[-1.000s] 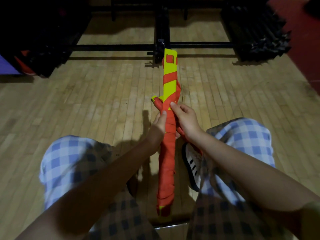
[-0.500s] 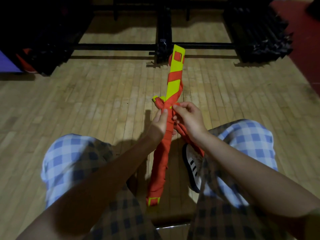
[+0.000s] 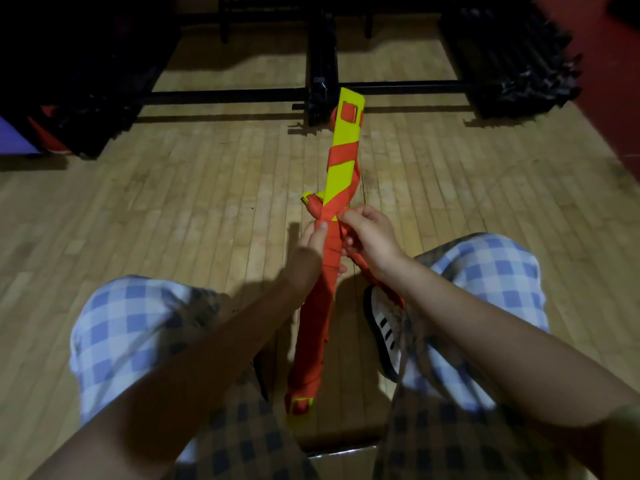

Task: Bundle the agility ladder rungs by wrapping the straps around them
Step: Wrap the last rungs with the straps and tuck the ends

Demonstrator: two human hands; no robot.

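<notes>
The person sits with both knees raised, in blue-and-white checked trousers (image 3: pixel 131 327), on a wooden plank floor (image 3: pixel 173 220). The bundle of yellow ladder rungs (image 3: pixel 341 174) is held between the knees, above the floor, its long axis running away from the person and leaning slightly to the right at the far end. The orange strap (image 3: pixel 317 313) covers the near half of the bundle in close turns; on the far half it crosses the yellow surface in two spaced diagonal bands. A yellow end with an orange slot shows at the near tip, and an orange slot shows at the far tip.

The left hand (image 3: pixel 308 251) grips the wrapped bundle from the left side at about mid-length, thumb laid along the orange turns. The right hand (image 3: pixel 370 237) is on the right side of the bundle at the same height, fingers curled and pinching a fold of the strap against the rungs. A loose run of strap passes from under the right hand down towards the right knee. A small knot-like bunch of strap sits just beyond the left thumb.

A white shoe with black stripes (image 3: pixel 384 327) rests on the floor just right of the bundle. Black metal frames (image 3: pixel 322 64) and dark stacked equipment (image 3: pixel 512 57) stand along the far edge of the floor.
</notes>
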